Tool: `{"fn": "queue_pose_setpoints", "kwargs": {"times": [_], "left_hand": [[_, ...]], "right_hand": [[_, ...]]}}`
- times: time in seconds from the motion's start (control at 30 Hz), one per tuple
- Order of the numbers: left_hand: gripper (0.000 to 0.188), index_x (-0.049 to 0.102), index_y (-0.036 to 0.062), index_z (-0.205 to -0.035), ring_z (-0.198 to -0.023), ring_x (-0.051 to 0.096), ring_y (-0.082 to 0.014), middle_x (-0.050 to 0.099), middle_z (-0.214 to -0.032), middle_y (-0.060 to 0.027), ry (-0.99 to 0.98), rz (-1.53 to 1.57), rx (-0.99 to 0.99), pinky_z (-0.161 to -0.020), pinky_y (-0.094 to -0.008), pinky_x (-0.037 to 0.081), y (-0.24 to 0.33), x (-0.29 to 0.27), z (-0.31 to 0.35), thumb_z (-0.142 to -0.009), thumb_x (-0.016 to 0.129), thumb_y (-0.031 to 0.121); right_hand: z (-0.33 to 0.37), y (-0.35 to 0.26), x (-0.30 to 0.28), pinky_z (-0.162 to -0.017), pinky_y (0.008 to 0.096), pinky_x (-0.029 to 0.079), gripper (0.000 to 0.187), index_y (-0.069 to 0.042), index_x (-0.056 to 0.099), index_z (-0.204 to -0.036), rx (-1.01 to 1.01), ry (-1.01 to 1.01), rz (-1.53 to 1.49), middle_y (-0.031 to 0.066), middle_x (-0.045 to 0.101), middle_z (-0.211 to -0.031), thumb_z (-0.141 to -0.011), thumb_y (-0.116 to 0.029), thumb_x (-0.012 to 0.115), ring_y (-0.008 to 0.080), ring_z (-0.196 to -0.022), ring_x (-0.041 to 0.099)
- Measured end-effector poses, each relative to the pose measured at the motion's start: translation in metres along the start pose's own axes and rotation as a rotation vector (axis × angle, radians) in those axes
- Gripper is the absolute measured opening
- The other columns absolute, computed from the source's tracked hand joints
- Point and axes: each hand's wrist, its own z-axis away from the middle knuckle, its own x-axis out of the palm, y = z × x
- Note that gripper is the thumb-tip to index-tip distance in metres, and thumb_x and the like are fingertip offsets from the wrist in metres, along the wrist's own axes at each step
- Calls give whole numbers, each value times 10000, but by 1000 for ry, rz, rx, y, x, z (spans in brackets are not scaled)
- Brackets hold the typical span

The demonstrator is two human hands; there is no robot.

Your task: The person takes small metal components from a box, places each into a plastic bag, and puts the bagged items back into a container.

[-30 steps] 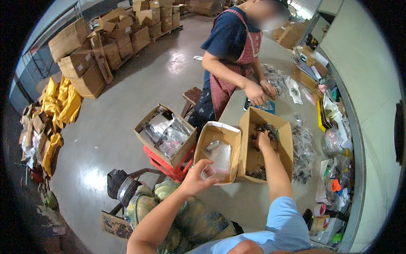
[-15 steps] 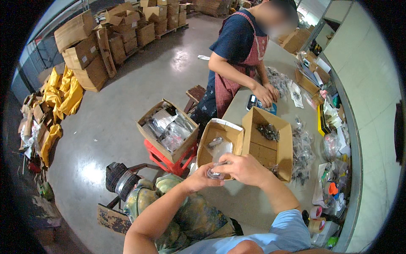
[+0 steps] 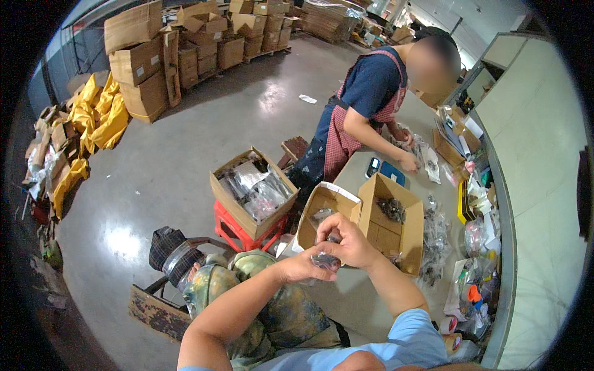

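Observation:
My left hand [image 3: 298,267] is closed around a small clear plastic bag [image 3: 325,261] with dark pieces inside. My right hand [image 3: 348,245] touches its upper end, fingers pinched on a small dark part [image 3: 334,237] whose exact kind is hard to make out. Just beyond my hands stands an open carton with a pale rim [image 3: 303,230]; a clear bag [image 3: 322,215] shows inside it. To its right, a larger open cardboard box [image 3: 416,238] holds a heap of dark bagged parts [image 3: 391,210] and a few more in its near corner.
Across the table a person in a checked apron [image 3: 340,139] handles bagged parts beside a blue scale [image 3: 392,174]. Many small bags [image 3: 435,238] lie right of the boxes. A full carton [image 3: 253,191] sits on a red stool [image 3: 234,224]. Tape rolls [image 3: 449,324] lie at the right edge.
The bag has come nearer to me, away from the pale-rimmed carton, and sits bunched in my left hand. My right fingers have curled in. The other person's hands have moved off the scale.

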Motion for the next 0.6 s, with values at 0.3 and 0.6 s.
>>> {"fn": "queue_pose_setpoints", "kwargs": {"times": [0.3, 0.6], "left_hand": [[412, 522, 32, -1097, -911, 543, -156, 562, -964, -54, -164, 284, 5, -829, -287, 434, 14, 12, 12, -728, 698, 85], [544, 427, 70, -1193, -883, 524, -148, 534, -928, -35, -231, 382, 165, -808, -274, 418, 15, 1, 7, -689, 625, 31]], "right_hand": [[4, -23, -6, -691, 310, 479, 274, -29, 448, -1007, 86, -258, 507, 88, 542, -835, -831, -141, 626, 201, -765, 584], [13, -40, -6, -794, 360, 471, 187, -25, 580, -961, -52, -90, 596, 128, 596, -954, -775, -25, 565, 274, -952, 575]]}}
